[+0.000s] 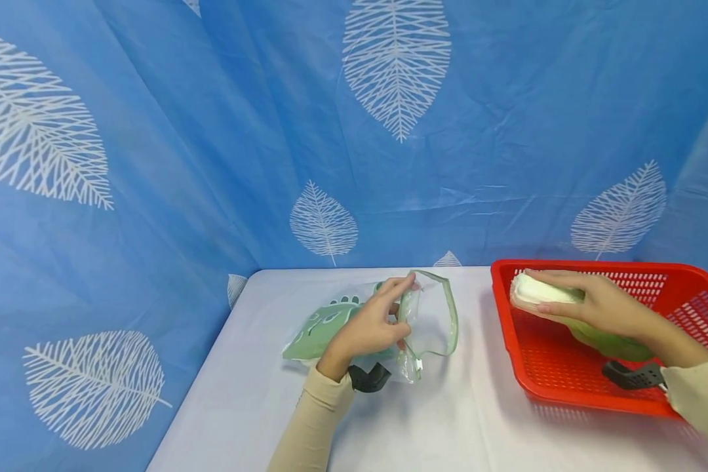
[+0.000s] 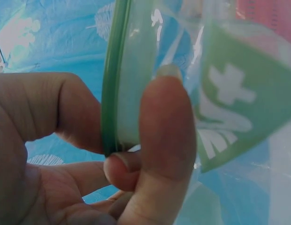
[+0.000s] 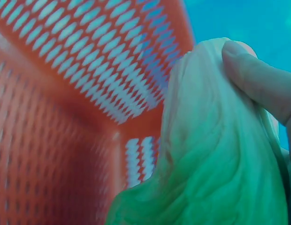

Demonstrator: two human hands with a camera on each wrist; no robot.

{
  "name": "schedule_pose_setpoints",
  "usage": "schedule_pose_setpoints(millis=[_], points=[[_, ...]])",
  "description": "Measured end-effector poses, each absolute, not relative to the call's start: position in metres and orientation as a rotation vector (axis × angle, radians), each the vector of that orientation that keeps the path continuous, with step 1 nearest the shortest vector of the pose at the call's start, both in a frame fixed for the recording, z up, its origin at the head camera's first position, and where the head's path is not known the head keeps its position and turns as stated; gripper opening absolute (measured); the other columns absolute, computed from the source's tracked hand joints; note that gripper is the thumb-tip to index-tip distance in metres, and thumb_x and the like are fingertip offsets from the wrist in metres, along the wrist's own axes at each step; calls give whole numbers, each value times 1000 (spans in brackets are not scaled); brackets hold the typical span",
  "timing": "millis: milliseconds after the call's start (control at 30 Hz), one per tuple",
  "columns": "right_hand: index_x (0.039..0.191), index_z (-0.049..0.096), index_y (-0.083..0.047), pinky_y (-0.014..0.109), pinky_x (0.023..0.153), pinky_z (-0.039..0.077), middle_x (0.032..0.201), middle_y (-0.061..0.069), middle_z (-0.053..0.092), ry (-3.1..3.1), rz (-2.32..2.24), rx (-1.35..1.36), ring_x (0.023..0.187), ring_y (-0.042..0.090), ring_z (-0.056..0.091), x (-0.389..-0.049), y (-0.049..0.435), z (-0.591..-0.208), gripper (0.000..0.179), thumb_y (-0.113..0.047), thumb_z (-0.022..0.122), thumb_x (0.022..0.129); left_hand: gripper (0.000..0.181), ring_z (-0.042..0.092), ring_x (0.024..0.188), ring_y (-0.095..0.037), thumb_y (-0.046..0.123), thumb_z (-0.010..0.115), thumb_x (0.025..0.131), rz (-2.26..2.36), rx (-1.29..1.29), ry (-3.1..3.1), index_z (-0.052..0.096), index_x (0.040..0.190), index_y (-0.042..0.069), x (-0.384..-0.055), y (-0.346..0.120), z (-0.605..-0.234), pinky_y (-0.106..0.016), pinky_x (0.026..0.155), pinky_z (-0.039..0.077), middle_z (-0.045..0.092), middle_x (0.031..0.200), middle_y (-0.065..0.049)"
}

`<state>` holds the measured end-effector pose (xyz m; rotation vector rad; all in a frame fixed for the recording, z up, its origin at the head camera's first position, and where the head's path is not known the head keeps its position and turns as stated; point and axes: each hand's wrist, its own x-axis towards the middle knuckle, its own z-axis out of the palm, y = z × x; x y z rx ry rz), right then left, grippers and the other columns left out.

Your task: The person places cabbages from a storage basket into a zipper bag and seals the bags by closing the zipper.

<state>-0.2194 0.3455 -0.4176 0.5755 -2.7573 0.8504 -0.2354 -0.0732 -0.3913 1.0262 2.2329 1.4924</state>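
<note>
My left hand (image 1: 372, 326) pinches the rim of a clear zip bag (image 1: 320, 335) with a green printed pattern, lying on the white table. The bag's green-edged mouth gapes toward the right, a small white slider at its lower corner. Close up in the left wrist view, thumb and fingers hold the green zip strip (image 2: 115, 70). Over the red basket, my right hand (image 1: 610, 308) grips a napa cabbage (image 1: 543, 293) around its pale stem end. Its green leaves (image 3: 220, 178) hang down toward the basket floor, beside the slotted wall in the right wrist view.
The red slotted plastic basket (image 1: 510, 337) stands at the right of the white-covered table (image 1: 242, 341). Behind and to the left hangs a blue cloth (image 1: 259, 164) with white leaf prints. White tabletop lies between bag and basket.
</note>
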Motion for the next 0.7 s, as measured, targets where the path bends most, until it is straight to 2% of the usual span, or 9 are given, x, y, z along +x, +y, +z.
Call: schedule_pose_setpoints(millis=[167, 267, 400, 500, 600, 700], points=[[148, 57, -32, 11, 82, 44, 144, -3, 59, -2683, 917, 565, 118, -6, 51, -210, 321, -396, 69, -21, 84, 86, 87, 61, 89, -16, -5, 52, 88, 1496, 1026, 2221, 19, 165, 19, -235, -73, -392, -52, 64, 60, 36, 155, -5], [149, 57, -29, 9, 84, 42, 148, -5, 56, -2620, 964, 638, 125, -8, 46, -203, 298, -381, 70, -15, 84, 85, 87, 61, 89, -15, -5, 52, 88, 1495, 1030, 2223, 19, 165, 19, -234, -74, -392, -51, 63, 60, 36, 155, -5], [148, 58, -21, 13, 81, 46, 149, -4, 56, -2494, 1041, 793, 128, -1, 49, -192, 266, -366, 75, -4, 85, 80, 87, 60, 88, -16, -5, 52, 88, 1491, 1042, 2233, 18, 165, 18, -234, -75, -393, -50, 63, 61, 35, 155, -6], [148, 58, -15, 14, 85, 48, 149, -1, 55, -2404, 1124, 853, 133, 4, 49, -185, 242, -362, 77, 3, 85, 78, 87, 61, 89, -16, -4, 52, 88, 1486, 1044, 2248, 18, 165, 18, -234, -75, -393, -49, 62, 61, 35, 156, -6], [151, 54, -17, 13, 89, 48, 151, -2, 53, -2347, 1293, 734, 131, 5, 52, -175, 217, -364, 76, 4, 81, 82, 87, 61, 90, -16, -3, 52, 88, 1481, 1044, 2257, 19, 165, 20, -234, -76, -394, -49, 62, 61, 35, 156, -6], [154, 50, -24, 17, 86, 53, 153, -2, 51, -2272, 1503, 527, 121, 9, 58, -164, 193, -372, 73, 1, 74, 90, 87, 60, 89, -16, -3, 52, 88, 1474, 1054, 2267, 19, 165, 20, -234, -77, -394, -49, 62, 61, 36, 155, -6]])
